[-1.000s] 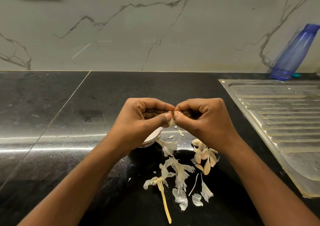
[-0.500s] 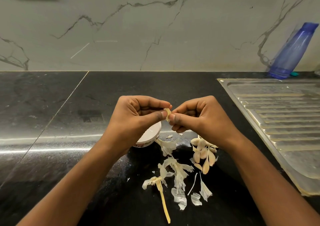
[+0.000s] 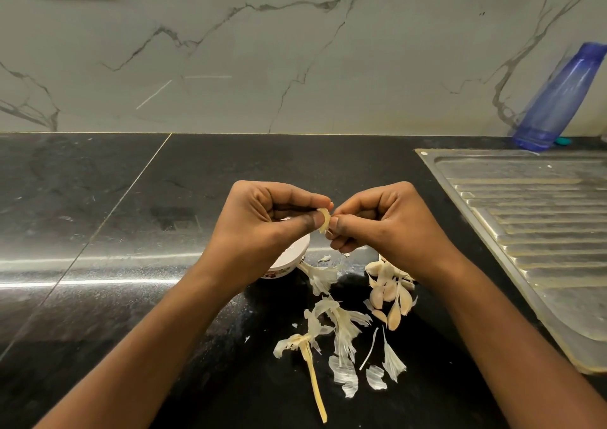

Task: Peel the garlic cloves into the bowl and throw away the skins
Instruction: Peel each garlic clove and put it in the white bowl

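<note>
Over the last second the two thumbs, which were pressed tight together and hid most of the clove, have eased apart, and the pale clove now shows plainly between them. The hands have barely shifted from their place just above the bowl. I take that to mean the skin is coming loose and this clove is close to bare, though I cannot tell how much skin still clings to its far side.

The left hand has its fingers curled in and pinches the clove between thumb and forefinger. The right hand is curled too, its thumb and forefinger tip nipped against the clove's right edge, seemingly on a sliver of skin. Neither hand holds anything else that I can see.

The bowl sits on the dark tabletop, mostly hidden under the left hand, so what is in it cannot be seen. Just to the right of the bowl lies a small heap of unpeeled cloves. In front of the bowl, nearer the person, the torn skins and a dry stalk lie scattered, not yet thrown away. So there is a fair bit of peeling and all the clearing up left.
</note>
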